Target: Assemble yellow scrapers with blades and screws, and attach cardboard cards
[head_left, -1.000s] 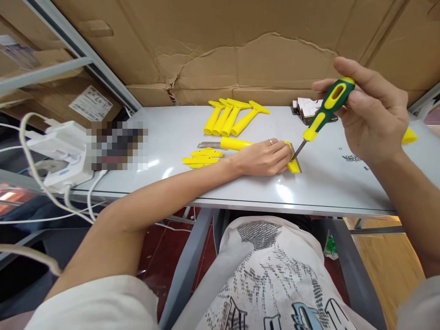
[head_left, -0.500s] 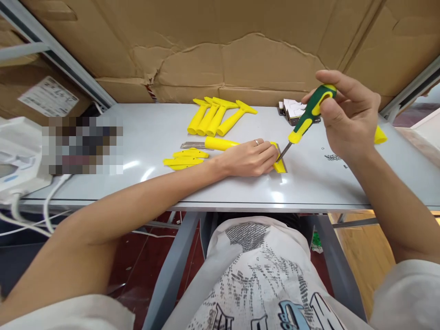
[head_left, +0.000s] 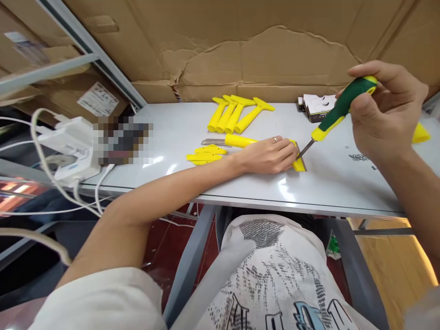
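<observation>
My left hand [head_left: 275, 155], a ring on one finger, is closed over a yellow scraper [head_left: 240, 140] and presses it against the table. The scraper's tubular handle points left; its wide head with a thin dark edge shows past my fingertips. My right hand [head_left: 388, 110] grips a screwdriver [head_left: 343, 107] by its green and yellow handle. The tilted shaft reaches down to the scraper head, where the tip seems to touch it beside my left fingers. Left of the scraper lie flat yellow pieces [head_left: 207, 157] and thin metal blades [head_left: 216, 142].
Several yellow T-shaped handles [head_left: 237, 112] lie at the back of the table [head_left: 240, 185]. Small boxes [head_left: 319, 107] stand behind the screwdriver. Loose screws [head_left: 359, 156] are scattered right. A white power strip [head_left: 77, 151] with cables is at left, and cardboard [head_left: 268, 64] forms the back.
The camera has turned left, so everything appears farther right. The screwdriver's handle has rotated slightly in my right fingers, while its tip stays at the scraper head. My left hand keeps its hold.
</observation>
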Motion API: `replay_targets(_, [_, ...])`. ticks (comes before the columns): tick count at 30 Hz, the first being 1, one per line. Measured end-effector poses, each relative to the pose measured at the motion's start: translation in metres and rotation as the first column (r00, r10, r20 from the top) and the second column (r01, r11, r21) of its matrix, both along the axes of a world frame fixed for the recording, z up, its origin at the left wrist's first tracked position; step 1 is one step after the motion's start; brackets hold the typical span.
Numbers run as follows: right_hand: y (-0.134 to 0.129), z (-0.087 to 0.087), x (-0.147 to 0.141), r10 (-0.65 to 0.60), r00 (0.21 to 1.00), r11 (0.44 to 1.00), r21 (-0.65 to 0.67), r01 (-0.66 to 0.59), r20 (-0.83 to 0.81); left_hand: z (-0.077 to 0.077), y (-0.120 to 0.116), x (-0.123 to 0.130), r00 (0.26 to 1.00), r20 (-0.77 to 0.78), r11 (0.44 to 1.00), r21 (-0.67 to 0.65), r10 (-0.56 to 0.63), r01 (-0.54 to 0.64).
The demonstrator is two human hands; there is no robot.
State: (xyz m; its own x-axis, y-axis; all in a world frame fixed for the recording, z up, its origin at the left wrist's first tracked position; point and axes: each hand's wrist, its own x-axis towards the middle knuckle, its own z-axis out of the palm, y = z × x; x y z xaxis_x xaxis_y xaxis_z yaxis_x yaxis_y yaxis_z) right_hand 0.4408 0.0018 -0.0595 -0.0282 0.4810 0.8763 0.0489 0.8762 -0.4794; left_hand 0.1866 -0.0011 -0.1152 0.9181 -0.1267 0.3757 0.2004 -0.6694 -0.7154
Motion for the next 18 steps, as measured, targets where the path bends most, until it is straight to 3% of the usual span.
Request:
replay_targets(2, [-0.007, 0.002, -0.003, 0.001, 1.000, 1.000, -0.008, -0.001, 0.018, -0.001, 0.000, -0.001, 1.000, 0.010, 1.000, 0.005, 0.006, -0.006])
replay_targets(7, [-0.013, 0.005, -0.009, 0.146, 0.989, 0.981, -0.129, -0.142, 0.022, -0.001, -0.001, -0.002, 0.998, 0.002, 0.998, -0.034, 0.062, -0.061])
replay_targets(14, [-0.005, 0.000, 0.000, -0.090, 0.994, 0.996, 0.031, 0.088, 0.068, -0.003, 0.001, -0.002, 0.994, -0.023, 0.989, -0.103, 0.105, -0.106])
replay_targets(18, [-0.015, 0.001, -0.005, 0.089, 0.994, 0.990, -0.115, -0.081, 0.062, -0.005, 0.003, -0.001, 0.996, 0.022, 0.995, -0.066, 0.083, -0.081])
